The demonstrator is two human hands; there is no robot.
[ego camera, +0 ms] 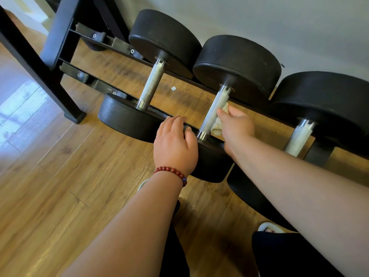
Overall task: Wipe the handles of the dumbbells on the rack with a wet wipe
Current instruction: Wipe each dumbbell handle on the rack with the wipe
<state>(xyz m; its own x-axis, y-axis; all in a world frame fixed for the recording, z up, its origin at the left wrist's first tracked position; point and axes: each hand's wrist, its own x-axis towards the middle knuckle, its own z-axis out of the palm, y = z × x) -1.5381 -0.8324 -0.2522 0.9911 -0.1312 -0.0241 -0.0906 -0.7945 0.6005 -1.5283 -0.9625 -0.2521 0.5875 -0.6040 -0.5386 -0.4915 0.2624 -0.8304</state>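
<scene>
Three black dumbbells with knurled silver handles lie across a low black rack (87, 78). My right hand (236, 124) holds a crumpled whitish wet wipe (218, 124) pressed against the right side of the middle dumbbell's handle (214, 112). My left hand (175, 142), with a red bead bracelet at the wrist, rests flat on the near head of the middle dumbbell (211, 164), fingers spread. The left dumbbell's handle (152, 83) and the right dumbbell's handle (298, 136) are bare and untouched.
The rack's black upright leg (40, 68) slants down to the wood floor (69, 176) at left. A grey wall (279, 21) runs right behind the dumbbells. A small white scrap (173, 88) lies on the floor under the rack. My knees and a slipper (268, 226) are at the bottom.
</scene>
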